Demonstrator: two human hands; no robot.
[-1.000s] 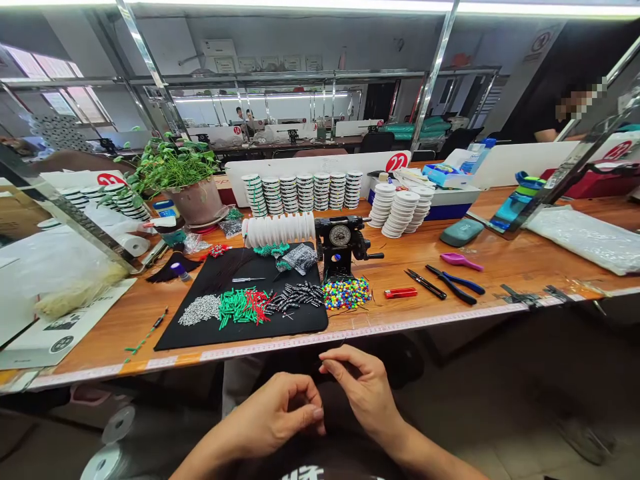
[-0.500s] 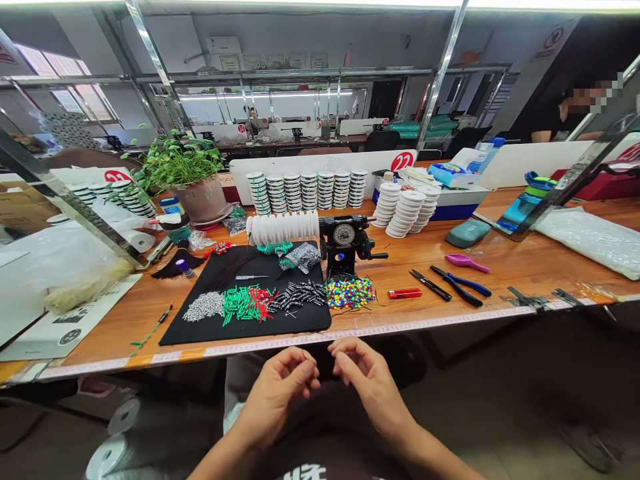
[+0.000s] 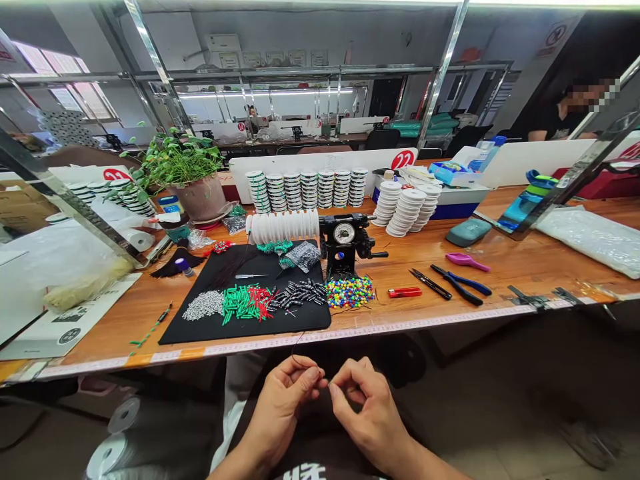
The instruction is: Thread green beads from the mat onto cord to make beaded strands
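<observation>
My left hand [image 3: 287,400] is closed, thumb pressed to its fingers, just off the table's front edge. A thin dark thread [image 3: 294,353] loops up from its pinch. Close beside it, my right hand [image 3: 367,403] is also closed in a pinch, its fingertips almost meeting the left ones. What lies between the right fingertips is too small to make out. Beyond the hands, a black mat [image 3: 200,330] bears grey beads [image 3: 204,307], green tubes [image 3: 241,303], red pieces [image 3: 261,303] and black striped pieces [image 3: 300,295]. Multicoloured beads [image 3: 350,292] lie to the mat's right.
Behind the beads stands a black winding machine [image 3: 345,243] carrying white spools [image 3: 283,228]. On the right lie a red lighter [image 3: 405,293], black snips [image 3: 430,285], blue-handled pliers [image 3: 460,285] and a pink tool [image 3: 467,261]. A potted plant [image 3: 197,200] stands back left.
The right hand has turned and curled its fingers into a tighter pinch, slightly lower. Both hands' fingertips are closer together, and the dark thread now shows above the left hand.
</observation>
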